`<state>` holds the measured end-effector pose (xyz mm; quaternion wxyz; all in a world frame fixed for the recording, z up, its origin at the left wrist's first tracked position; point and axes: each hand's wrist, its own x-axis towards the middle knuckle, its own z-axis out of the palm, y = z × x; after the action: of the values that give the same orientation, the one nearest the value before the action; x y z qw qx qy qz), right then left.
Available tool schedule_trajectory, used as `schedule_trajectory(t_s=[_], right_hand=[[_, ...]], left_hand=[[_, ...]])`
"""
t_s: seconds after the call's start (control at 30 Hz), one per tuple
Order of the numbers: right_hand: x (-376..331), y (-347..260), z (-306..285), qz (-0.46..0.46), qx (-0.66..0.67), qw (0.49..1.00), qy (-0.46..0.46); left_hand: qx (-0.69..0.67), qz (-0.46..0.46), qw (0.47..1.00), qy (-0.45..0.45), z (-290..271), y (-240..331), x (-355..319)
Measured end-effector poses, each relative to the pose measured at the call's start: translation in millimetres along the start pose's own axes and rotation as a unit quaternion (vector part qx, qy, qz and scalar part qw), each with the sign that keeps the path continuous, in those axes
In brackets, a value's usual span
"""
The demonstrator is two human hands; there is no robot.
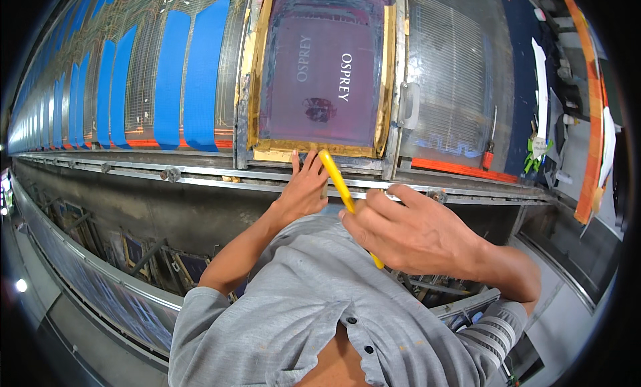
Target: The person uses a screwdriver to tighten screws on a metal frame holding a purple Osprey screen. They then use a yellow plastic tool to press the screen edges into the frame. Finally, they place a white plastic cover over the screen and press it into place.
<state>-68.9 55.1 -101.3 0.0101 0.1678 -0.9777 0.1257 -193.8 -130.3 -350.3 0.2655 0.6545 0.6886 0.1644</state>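
A screen-printing frame (397,60) with a purple mesh (287,110) lies flat on the table. The mesh carries pale lettering and a dark smudge near its near end, and tan tape (387,46) runs along its borders. My left hand (306,192) reaches to the frame's near edge, its fingers spread and their tips on or by the tape there. In front of my chest, my right hand (417,232) is closed around a slim yellow stick-like tool (337,178). One end of it points up toward the frame's near edge; its other end shows below my fingers.
Blue fabric strips (207,66) lie along the table to the left. A metal rail (133,163) runs along its near edge. To the right are a screwdriver (488,156) with a red handle, an orange strip (467,170) and a green item (533,161). Frames (137,250) stand below.
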Motion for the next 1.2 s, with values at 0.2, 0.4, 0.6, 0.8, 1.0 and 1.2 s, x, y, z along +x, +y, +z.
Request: schedule_trajectory(t_s=[0.2,0.4,0.6,0.8,1.0,1.2], right_hand=[[-7,9,-13,-0.023,-0.156,0.987,-0.035],[-4,28,0,-0.001,-0.091,0.996,-0.023],[-11,26,-2,0.196,0.239,0.933,-0.184],[-14,15,25,0.356,0.774,0.520,-0.058],[-11,-21,67,0.241,0.947,0.000,0.212],[-15,0,63,0.363,0.666,0.633,0.155]], left_hand=[[0.007,-0.027,0.998,-0.059,-17,10,17],[-0.006,-0.057,0.998,-0.035,-10,11,23],[-0.032,-0.065,0.996,-0.044,-8,12,31],[-0.049,-0.060,0.996,-0.043,-13,10,35],[-0.076,-0.061,0.995,-0.032,-18,7,43],[-0.070,-0.060,0.996,-0.006,5,-3,46]])
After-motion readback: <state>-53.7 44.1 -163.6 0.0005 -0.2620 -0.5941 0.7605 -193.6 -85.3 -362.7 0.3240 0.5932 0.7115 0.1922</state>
